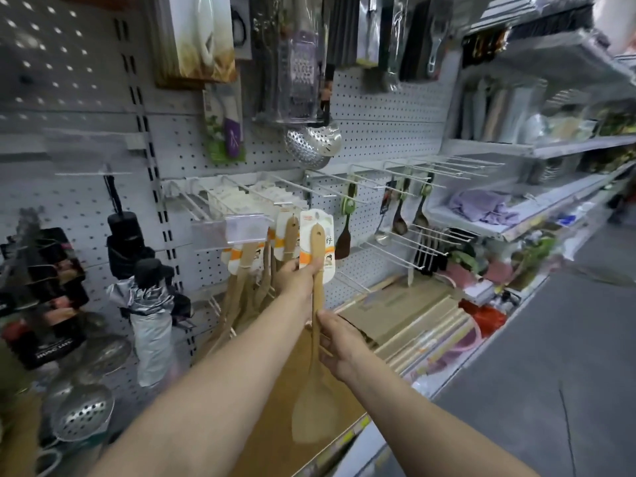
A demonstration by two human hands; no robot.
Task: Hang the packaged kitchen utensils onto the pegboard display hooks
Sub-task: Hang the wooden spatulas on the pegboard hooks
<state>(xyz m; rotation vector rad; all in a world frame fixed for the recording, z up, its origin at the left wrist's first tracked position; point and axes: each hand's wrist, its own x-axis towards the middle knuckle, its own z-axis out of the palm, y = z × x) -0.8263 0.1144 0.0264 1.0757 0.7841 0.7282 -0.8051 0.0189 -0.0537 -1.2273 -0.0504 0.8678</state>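
Observation:
A wooden spatula (315, 401) on a white and orange card hangs upright in front of the pegboard (378, 111). My left hand (297, 275) grips its handle at the card's lower edge. My right hand (339, 342) pinches the handle lower down, above the blade. The card's top sits just below the white wire hooks (292, 187). Several identical carded wooden spatulas (247, 266) hang on a hook just to the left, behind a clear price tag holder (241, 228).
Dark ladles and spoons (399, 215) hang on hooks to the right, with bare wire hooks (413, 249) below them. Folded umbrellas (148, 304) and metal strainers (82, 411) sit at left. Wooden boards (406, 311) lie on the lower shelf. The aisle floor (550, 373) is at right.

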